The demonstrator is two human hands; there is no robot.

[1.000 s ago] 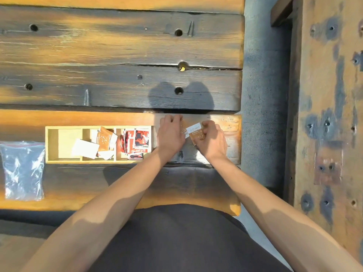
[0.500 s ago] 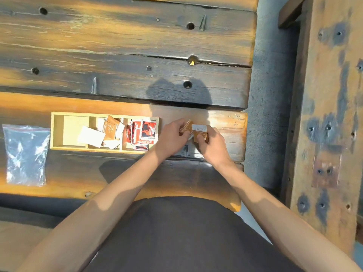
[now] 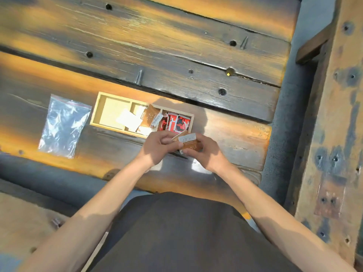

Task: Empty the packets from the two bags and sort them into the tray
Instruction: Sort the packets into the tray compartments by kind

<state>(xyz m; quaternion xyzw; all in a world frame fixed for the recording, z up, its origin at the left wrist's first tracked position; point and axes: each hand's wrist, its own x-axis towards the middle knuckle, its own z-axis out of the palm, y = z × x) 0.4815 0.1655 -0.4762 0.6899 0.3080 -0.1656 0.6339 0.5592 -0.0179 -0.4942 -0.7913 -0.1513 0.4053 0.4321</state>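
A small stack of brown packets (image 3: pixel 191 144) with a white label strip sits between both hands, just in front of the tray's right end. My left hand (image 3: pixel 157 147) pinches its left side and my right hand (image 3: pixel 204 154) grips its right side. The wooden tray (image 3: pixel 98 110) has three compartments: the left one holds a white packet (image 3: pixel 128 118) that laps over the divider, the middle one brown and white packets (image 3: pixel 150 116), the right one red packets (image 3: pixel 176 123). An empty clear zip bag (image 3: pixel 62 125) lies flat left of the tray.
Everything rests on a bench of heavy dark-and-orange wooden planks (image 3: pixel 157 55) with bolt holes. A grey floor gap (image 3: pixel 284 134) runs along the bench's right edge, with another worn wooden bench (image 3: pixel 334 134) beyond it. My dark apron fills the bottom.
Both hands have drawn back toward me from the bench's far right, gathering the brown packets into one stack. The view has shifted right and tilted, so the tray and bag appear farther right.
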